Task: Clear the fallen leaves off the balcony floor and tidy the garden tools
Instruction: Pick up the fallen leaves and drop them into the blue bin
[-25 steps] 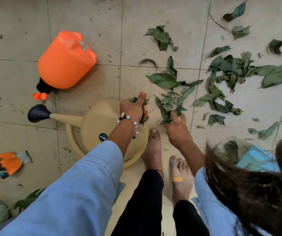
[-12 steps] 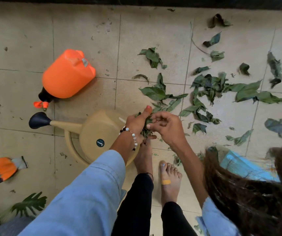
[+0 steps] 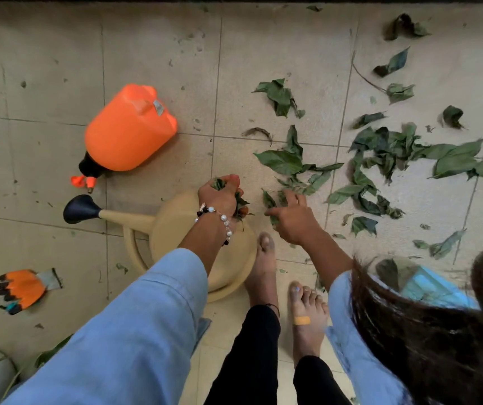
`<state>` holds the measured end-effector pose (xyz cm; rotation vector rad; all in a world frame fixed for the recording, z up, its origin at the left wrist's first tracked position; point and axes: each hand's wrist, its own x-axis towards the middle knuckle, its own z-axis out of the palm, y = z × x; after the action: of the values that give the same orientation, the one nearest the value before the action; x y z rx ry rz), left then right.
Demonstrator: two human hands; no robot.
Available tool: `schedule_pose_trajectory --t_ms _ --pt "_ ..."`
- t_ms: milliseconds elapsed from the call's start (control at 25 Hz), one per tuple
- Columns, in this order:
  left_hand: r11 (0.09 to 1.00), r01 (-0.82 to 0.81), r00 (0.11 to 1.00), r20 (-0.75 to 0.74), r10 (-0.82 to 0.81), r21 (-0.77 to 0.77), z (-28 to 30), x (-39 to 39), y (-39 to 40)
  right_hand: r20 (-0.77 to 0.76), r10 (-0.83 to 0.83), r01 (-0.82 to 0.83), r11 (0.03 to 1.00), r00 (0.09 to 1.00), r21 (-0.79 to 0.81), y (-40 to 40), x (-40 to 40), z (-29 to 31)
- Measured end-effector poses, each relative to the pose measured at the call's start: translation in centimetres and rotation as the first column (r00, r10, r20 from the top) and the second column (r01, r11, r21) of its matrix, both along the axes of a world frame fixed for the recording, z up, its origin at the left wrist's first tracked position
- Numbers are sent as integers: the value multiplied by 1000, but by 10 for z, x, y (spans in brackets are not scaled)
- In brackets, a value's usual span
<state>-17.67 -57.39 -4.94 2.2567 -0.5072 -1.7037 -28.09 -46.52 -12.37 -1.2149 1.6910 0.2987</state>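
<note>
With a wad of leaves point(image 3: 239, 200) clenched in the left hand point(image 3: 220, 197) above the toppled watering can point(image 3: 205, 244) and the right hand point(image 3: 293, 219) spread open over leaves on the tiled floor point(image 3: 263, 54), spillage from overfilling was judged likely.

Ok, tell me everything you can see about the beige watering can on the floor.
The watering can is beige, smooth plastic by the look, with a rounded body and a looped handle along its lower left. A long beige spout runs left to a black flared rose. It rests on the tiled floor below the orange sprayer, beside a bare foot. The left hand, clutching leaves, and its blue sleeve overlap the body; contact cannot be told.
</note>
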Motion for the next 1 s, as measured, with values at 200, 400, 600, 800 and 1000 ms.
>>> schedule_pose_trajectory --t_ms 200,400,600,800,1000 --pt "997 64 998 -21 -63 51 -12 6 -5 -112 -54 42 993 992 -106 8 35 -30" --pt "988 141 989 45 -144 64 -5 9 -6 151 -590 603 726 793 -331 1 6 4" --pt "974 178 983 30 -183 141 25 -12 1 488 -873 992 57 -7 117 -29 -2 100" --pt "963 13 995 -102 15 270 76 -32 -3 468 -765 894 414 443 -170 -54 16 152" --pt "957 -240 969 -13 246 161 89 -14 -32 672 -623 721 666 400 189 -82 -28 160"
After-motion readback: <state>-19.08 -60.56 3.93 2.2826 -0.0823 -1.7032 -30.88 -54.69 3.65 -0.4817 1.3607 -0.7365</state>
